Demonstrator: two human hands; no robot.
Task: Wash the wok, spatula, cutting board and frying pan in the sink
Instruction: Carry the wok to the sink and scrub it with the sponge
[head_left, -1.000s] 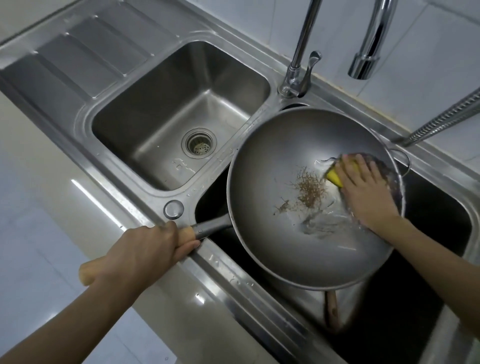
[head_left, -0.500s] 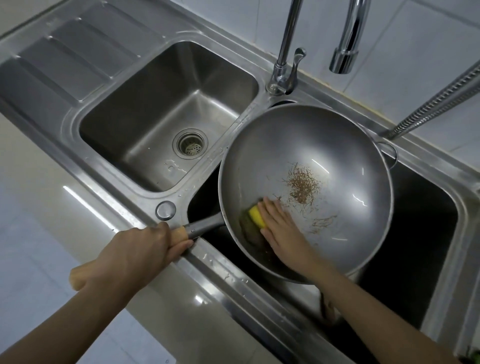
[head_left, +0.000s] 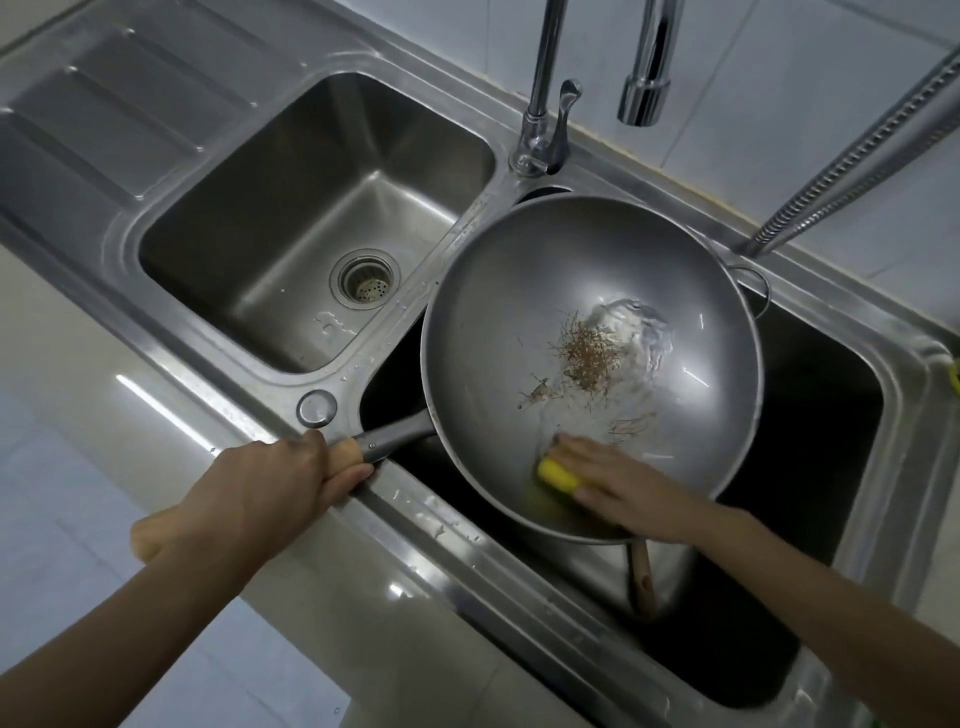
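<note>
A large grey wok (head_left: 519, 312) hangs over the right sink basin (head_left: 831, 467), with brown food scraps (head_left: 589, 353) and a little water at its bottom. My left hand (head_left: 270, 483) grips the wok's wooden handle (head_left: 345, 454) above the sink's front rim. My right hand (head_left: 618, 483) presses a yellow sponge (head_left: 556, 475) against the wok's near inner wall, fingers flat over it. Under the wok a wooden handle (head_left: 643, 577) sticks out in the basin; what it belongs to is hidden.
The left basin (head_left: 249, 249) holds only its drain strainer (head_left: 366, 280). A faucet (head_left: 543, 104) and a second spout (head_left: 647, 73) stand behind the wok, and a metal hose (head_left: 852, 166) runs in from the right. A draining board (head_left: 104, 104) lies far left, pale counter in front.
My right hand swept the sponge from the wok's far right wall to its near left side, then along the near wall toward the right. The left hand kept its grip on the handle.
</note>
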